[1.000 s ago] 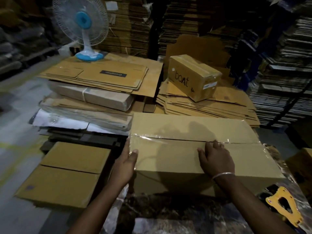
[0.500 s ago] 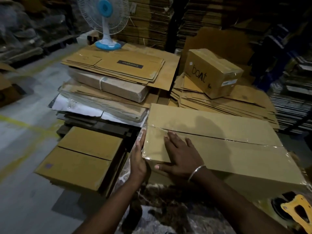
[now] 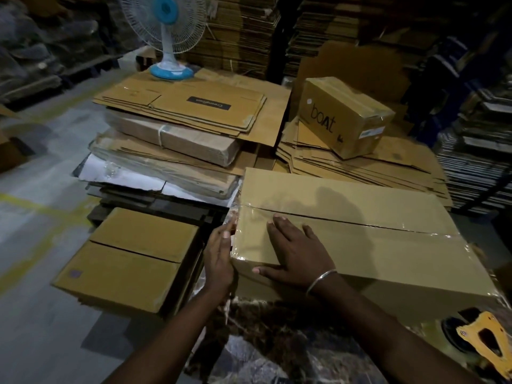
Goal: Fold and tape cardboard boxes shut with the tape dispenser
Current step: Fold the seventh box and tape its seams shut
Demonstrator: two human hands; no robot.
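A long brown cardboard box (image 3: 374,245) lies in front of me with clear tape over its closed top seam. My right hand (image 3: 296,253) lies flat with spread fingers on the box's top near its left end. My left hand (image 3: 220,256) presses with straight fingers against the box's left end face, where the tape folds down. A yellow tape dispenser (image 3: 482,336) sits at the lower right, beside the box's near right corner, with neither hand on it.
A smaller closed box (image 3: 130,259) sits low at my left. Stacks of flat cardboard (image 3: 180,128) with a blue-and-white fan (image 3: 167,37) stand behind. A taped box marked "boat" (image 3: 343,115) rests on more flat sheets at right. Grey floor (image 3: 33,217) lies to the left.
My right hand slid left along the box top from the middle toward the left end. My left hand went from gripping the corner to pressing flat on the end face. The view shifted left.
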